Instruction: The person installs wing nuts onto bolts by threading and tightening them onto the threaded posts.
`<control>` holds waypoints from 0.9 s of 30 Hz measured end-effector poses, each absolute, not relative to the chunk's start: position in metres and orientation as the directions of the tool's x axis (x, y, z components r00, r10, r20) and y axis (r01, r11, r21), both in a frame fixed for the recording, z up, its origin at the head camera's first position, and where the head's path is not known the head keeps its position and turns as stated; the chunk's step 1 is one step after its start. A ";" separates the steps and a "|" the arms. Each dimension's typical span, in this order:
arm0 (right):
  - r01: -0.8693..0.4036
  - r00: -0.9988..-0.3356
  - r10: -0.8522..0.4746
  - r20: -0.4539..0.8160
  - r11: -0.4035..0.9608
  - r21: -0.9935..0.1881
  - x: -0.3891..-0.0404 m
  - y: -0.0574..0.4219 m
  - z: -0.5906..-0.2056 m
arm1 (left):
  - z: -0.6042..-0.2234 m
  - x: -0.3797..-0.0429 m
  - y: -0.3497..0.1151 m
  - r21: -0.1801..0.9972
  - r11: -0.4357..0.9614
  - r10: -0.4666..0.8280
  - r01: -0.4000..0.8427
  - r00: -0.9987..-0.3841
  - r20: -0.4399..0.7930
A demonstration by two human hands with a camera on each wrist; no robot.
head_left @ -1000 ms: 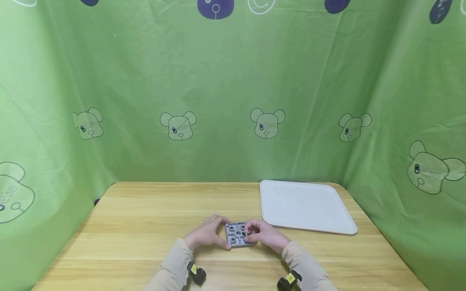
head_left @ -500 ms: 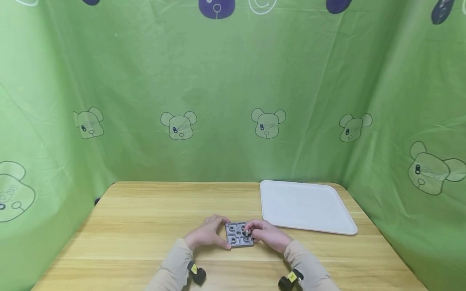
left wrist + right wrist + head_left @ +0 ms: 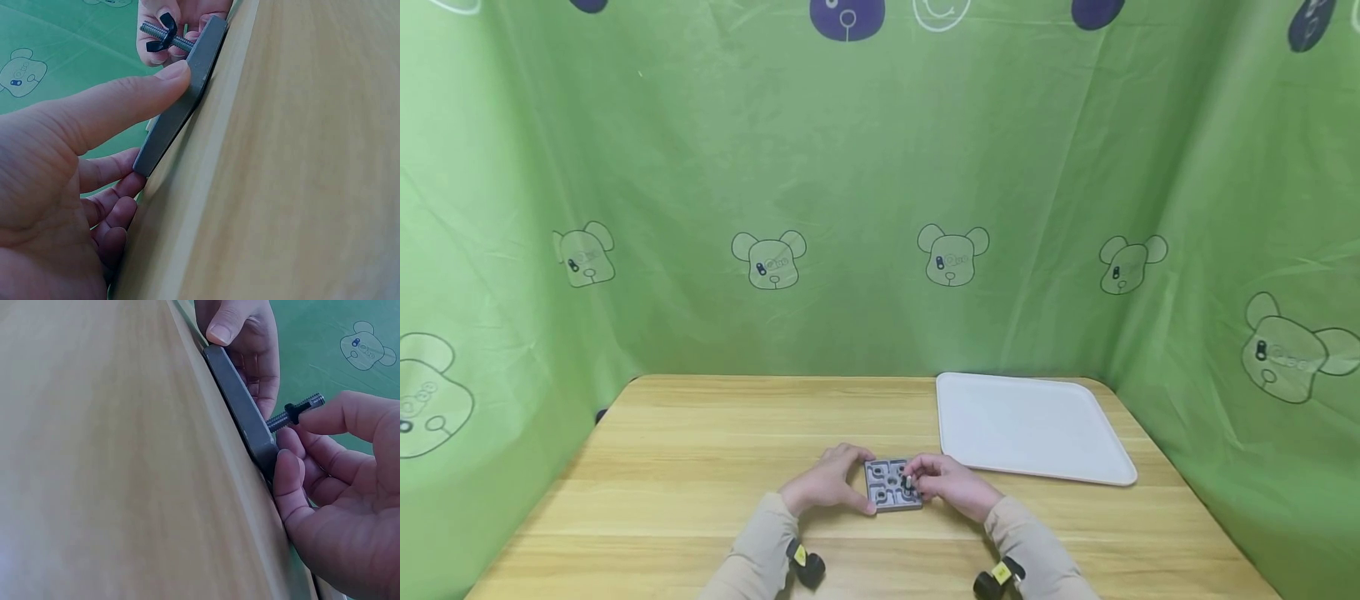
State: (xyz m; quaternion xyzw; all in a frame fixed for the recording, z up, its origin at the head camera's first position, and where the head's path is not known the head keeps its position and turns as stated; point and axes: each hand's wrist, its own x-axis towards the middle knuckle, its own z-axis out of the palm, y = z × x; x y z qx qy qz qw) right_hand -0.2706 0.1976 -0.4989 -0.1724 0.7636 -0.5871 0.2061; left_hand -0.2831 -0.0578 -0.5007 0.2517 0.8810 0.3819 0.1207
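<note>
A small square grey metal plate [image 3: 887,487], with recesses and round holes, lies on the table. My left hand [image 3: 829,482] grips its left side, thumb at the near corner and fingers at the far one. Out of the plate's right part stands a threaded bolt [image 3: 317,400] that carries a black wing nut [image 3: 166,37] partway up. My right hand [image 3: 953,485] has its curled fingers around the wing nut. In the right wrist view the index finger [image 3: 331,414] meets a wing, while the thumb [image 3: 289,472] lies against the plate's edge.
A white tray [image 3: 1030,425] sits at the back right of the wooden table [image 3: 737,417], behind my right hand. Green printed curtains [image 3: 865,167] enclose the back and both sides. Black wrist cameras [image 3: 810,570] are strapped over both sleeves.
My right thumb has drawn back to the right from the bolt, so more of the wing nut shows. Its wings stand at a different angle. My left hand and the plate stay put.
</note>
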 end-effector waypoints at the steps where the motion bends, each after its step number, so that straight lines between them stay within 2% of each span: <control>1: -0.025 -0.854 -0.508 -0.111 0.253 -0.967 -0.270 0.198 -0.499 | -0.501 -0.283 -0.058 0.734 0.582 0.536 0.350 -0.844 -0.021; 18: -0.063 -0.874 -0.477 -0.091 0.298 -0.953 -0.266 0.193 -0.493 | -0.500 -0.284 -0.058 0.735 0.582 0.539 0.349 -0.842 -0.027; 27: -0.069 -0.904 -0.419 -0.088 0.346 -0.936 -0.265 0.189 -0.493 | -0.500 -0.285 -0.057 0.743 0.578 0.534 0.337 -0.845 -0.032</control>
